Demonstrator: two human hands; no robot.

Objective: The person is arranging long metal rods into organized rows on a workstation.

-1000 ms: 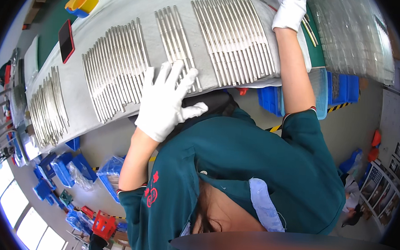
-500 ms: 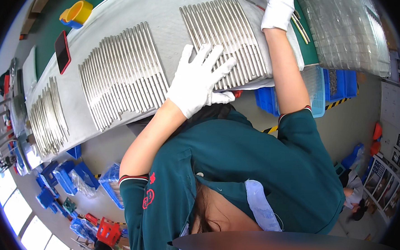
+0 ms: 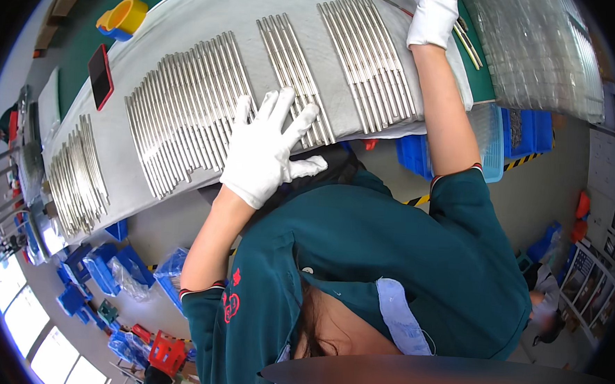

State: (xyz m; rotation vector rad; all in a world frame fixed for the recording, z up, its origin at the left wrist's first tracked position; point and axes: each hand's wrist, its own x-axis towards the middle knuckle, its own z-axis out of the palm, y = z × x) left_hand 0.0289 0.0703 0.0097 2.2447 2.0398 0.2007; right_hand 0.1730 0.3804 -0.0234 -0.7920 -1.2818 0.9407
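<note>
Left hand: I see the gloved left hand (image 3: 261,155) spread wide, fingers splayed, gripping nothing that shows; whether its fingertips press on the metal I cannot tell.
Narrow rod group: the narrow group of rods (image 3: 281,48) runs away from me, its near ends just past the left fingers; a sideways drag there could skew the row or roll a rod loose.
Big rod group: the big group of rods (image 3: 186,109) lies left of that hand, its closest rods beside the fingertips; a careless sweep could push the two groups together and lose the gap.
Right hand: the gloved right hand (image 3: 433,19) is at the top edge of my view, fingers partly cut off, so I cannot tell what it holds.
Right rod group: the right group of rods (image 3: 366,63) sits between the hands, near ends by the table edge; a pull toward the body could tip one off.
Thin tool: the thin dark and red tool (image 3: 395,5) lies just left of the right hand; a sleeve or wrist could knock it among the rods.
Cloth: the grey cloth (image 3: 226,14) lies beneath everything; if snagged, it could shift every row.
</note>
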